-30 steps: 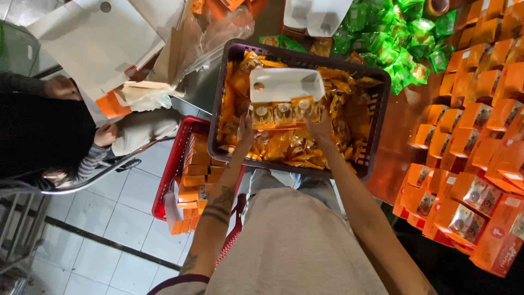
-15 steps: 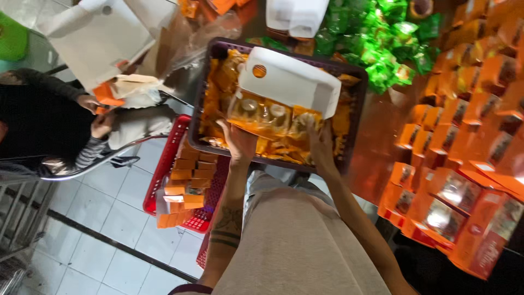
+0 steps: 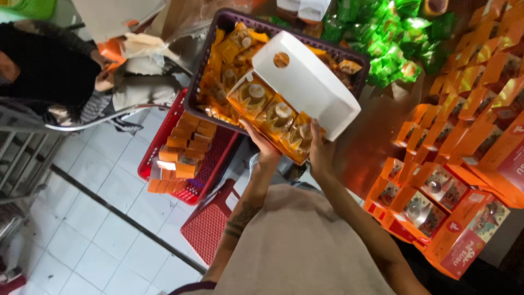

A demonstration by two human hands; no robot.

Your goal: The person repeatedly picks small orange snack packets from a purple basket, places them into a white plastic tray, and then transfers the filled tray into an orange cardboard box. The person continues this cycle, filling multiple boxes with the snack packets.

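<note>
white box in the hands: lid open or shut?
Open. The white box has its lid flap raised, exposing a row of orange packets inside; left hand and right hand hold its near edge.

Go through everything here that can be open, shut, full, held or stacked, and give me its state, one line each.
White-lidded box: open, lid up, filled with a row of yellow wrapped snacks, held tilted.
Left hand: gripping the box's near edge.
Right hand: gripping the same edge.
Purple basket: filled with yellow packets.
Red basket: holds stacked small orange boxes.
Orange cartons: closed, laid in rows.
</note>
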